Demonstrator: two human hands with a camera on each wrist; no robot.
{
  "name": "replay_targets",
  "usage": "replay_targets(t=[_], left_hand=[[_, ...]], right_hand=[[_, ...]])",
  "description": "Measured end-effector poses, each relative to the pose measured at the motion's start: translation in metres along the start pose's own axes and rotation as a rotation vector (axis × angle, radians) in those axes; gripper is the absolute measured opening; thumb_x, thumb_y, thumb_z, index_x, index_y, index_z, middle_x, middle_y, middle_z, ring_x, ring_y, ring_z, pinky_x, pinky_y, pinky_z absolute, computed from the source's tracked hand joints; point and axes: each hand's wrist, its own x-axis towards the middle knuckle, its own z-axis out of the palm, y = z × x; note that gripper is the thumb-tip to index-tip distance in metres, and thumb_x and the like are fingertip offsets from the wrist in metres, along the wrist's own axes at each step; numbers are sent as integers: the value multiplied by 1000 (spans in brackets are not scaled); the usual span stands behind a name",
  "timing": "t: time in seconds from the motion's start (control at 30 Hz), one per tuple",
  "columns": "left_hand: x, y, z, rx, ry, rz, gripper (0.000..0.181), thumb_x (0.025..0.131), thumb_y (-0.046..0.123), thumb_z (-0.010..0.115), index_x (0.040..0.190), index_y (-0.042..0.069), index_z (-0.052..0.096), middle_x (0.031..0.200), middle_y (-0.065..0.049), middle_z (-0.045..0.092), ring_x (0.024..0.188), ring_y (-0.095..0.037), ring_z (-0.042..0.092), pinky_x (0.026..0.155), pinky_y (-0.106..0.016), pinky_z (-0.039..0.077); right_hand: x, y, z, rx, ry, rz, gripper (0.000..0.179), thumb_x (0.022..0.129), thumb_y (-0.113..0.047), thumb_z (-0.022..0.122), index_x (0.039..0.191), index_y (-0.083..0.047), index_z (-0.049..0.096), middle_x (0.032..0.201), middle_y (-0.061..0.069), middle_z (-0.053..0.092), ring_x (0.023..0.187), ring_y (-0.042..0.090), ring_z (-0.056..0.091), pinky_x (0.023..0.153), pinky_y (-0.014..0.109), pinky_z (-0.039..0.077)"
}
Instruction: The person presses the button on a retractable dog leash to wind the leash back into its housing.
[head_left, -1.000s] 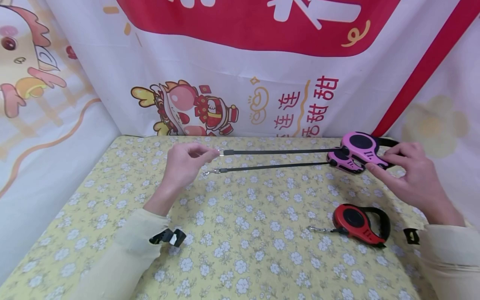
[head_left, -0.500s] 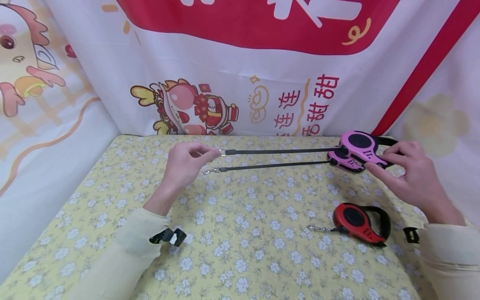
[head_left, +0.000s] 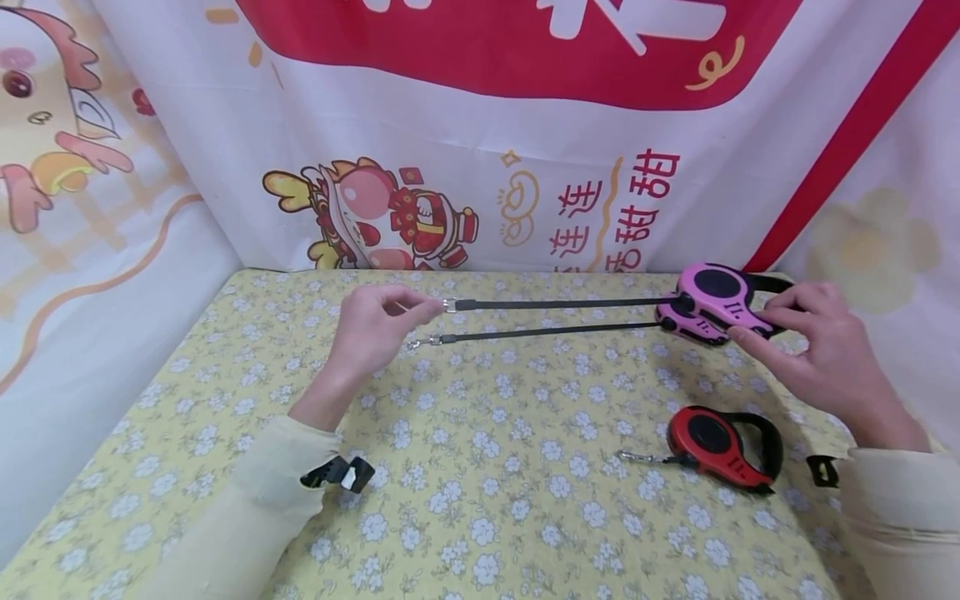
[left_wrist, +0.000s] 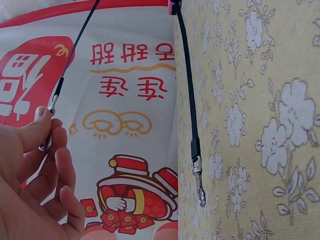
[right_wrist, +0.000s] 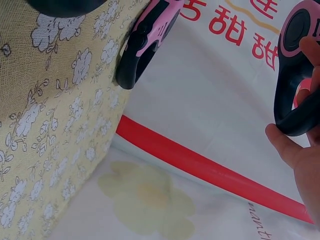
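Observation:
My left hand (head_left: 375, 329) pinches the metal clip (left_wrist: 52, 107) of a pink retractable dog leash between thumb and fingers. At the right, my right hand (head_left: 832, 350) grips the black-and-pink handle of that leash (head_left: 718, 285), held above the table. Its black strap (head_left: 562, 303) stretches straight between both hands. A second pink retractable leash (head_left: 697, 330) lies on the table behind and below the held one, partly hidden by it. Its strap (head_left: 555, 332) is pulled out to the left, ending in a metal clip (left_wrist: 199, 182).
Nearer me on the right lies a red retractable leash (head_left: 705, 437) with its short clip (head_left: 637, 456) pointing left. A yellow floral cloth (head_left: 480, 500) covers the table. Printed white curtains (head_left: 480, 125) stand at the back and both sides.
The left hand with the clip has shifted very slightly right, and the held leash's body slightly left. Both grips stay the same; the leashes on the table have not moved.

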Motion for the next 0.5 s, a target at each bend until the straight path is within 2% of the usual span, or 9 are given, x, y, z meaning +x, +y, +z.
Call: replay_targets(t=[0.2,0.33,0.5], left_hand=[[-1,2,0,6,-4,-3,28,97,47,77,106,21,82,106,-2,75,94,-24,64,78,-37,52],[-1,3,-1,12,-5,0,27,97,45,77,107,21,82,106,-2,75,93,-24,64,77,-37,52],[-1,3,0,16,-18,5,24,99,43,76,108,22,82,106,-1,76,93,-23,65,75,-36,53]], right_hand=[[2,-2,-1,22,-1,-19,26,81,-16,88,87,6,77,97,12,60,106,-7,31,82,37,31],[2,-3,-1,36,0,-39,24,80,-13,88,87,6,76,96,10,60,105,-7,31,82,32,31],[2,-5,-1,33,-20,-34,24,80,-13,87,88,7,76,96,11,59,105,-7,30,82,37,30]])
